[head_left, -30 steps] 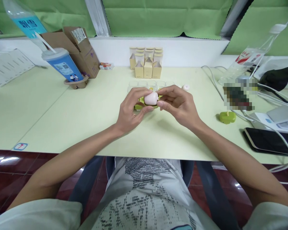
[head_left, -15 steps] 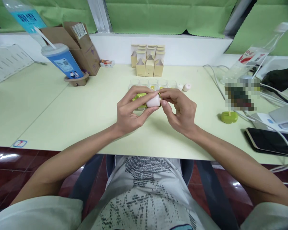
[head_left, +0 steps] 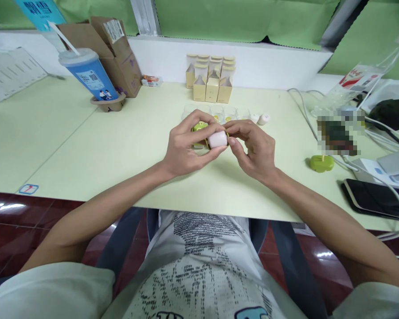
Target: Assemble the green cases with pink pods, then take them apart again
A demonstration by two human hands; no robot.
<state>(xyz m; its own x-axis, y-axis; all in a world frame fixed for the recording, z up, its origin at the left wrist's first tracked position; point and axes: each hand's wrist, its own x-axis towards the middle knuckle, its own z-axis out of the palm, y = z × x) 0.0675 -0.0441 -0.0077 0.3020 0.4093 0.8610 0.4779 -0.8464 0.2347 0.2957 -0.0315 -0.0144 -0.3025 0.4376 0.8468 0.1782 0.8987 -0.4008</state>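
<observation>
My left hand (head_left: pixel 193 144) is closed around a small pale pink rounded case (head_left: pixel 217 139), thumb below and fingers above. A thin yellow-green band shows along its right end, where the fingertips of my right hand (head_left: pixel 252 148) pinch. Behind my left fingers, partly hidden, lies a lime-green lobed piece (head_left: pixel 200 127). Just beyond my hands stands a row of clear plastic cups (head_left: pixel 242 113), some with yellow bits inside. Two small pale pieces, a white one (head_left: pixel 254 118) and a pinkish one (head_left: pixel 264 118), sit at the row's right end.
Several small open cardboard boxes (head_left: pixel 213 91) stand near the wall. At left are a blue drink cup (head_left: pixel 95 77) in a carton holder and a brown box (head_left: pixel 128 71). To the right lie another green piece (head_left: pixel 322 163), a phone (head_left: pixel 375 199), cables and a clear bottle (head_left: pixel 346 84).
The camera view has shifted slightly, so the scene sits a little further right and higher. Both hands keep hold of the pale case, which has turned slightly.
</observation>
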